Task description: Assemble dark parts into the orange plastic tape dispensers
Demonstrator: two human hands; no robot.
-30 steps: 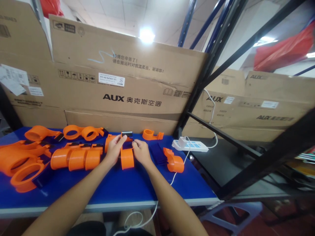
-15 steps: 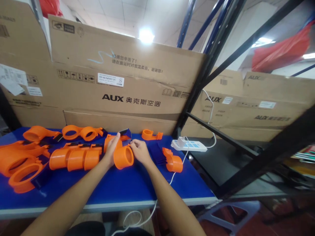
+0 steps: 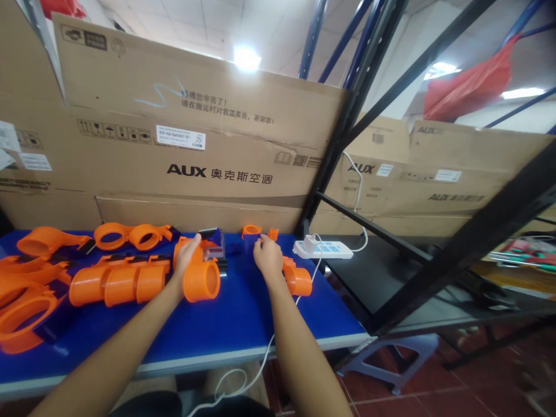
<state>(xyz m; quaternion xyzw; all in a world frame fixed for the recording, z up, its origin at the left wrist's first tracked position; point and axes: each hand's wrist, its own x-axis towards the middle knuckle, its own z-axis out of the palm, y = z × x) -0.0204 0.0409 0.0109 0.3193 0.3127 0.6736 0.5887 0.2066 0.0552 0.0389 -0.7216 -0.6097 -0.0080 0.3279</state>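
My left hand (image 3: 186, 262) is closed around an orange tape dispenser (image 3: 201, 281), its round hub towards me and a dark blue flap at its far end. To the right, my right hand (image 3: 268, 258) is apart from it, fingers pinched together beside some dark blue material; what they hold, if anything, I cannot make out. Just behind those fingers sits an orange dispenser part (image 3: 251, 230), partly covered. Another orange dispenser (image 3: 299, 281) rests right of my right wrist. Left of my left hand stands a row of orange dispensers (image 3: 119, 285) with dark tops.
More orange dispensers (image 3: 26, 315) lie at the left of the blue table (image 3: 226, 330). A white power strip (image 3: 328, 249) sits at the right edge, its cable (image 3: 268, 353) running across the table. Cardboard (image 3: 234, 202) stands behind, and a black rack post (image 3: 332, 145) rises at the right.
My right hand has left the dispenser in my left hand and moved right, towards the orange part at the back. My left hand keeps its hold. The view has shifted slightly right.
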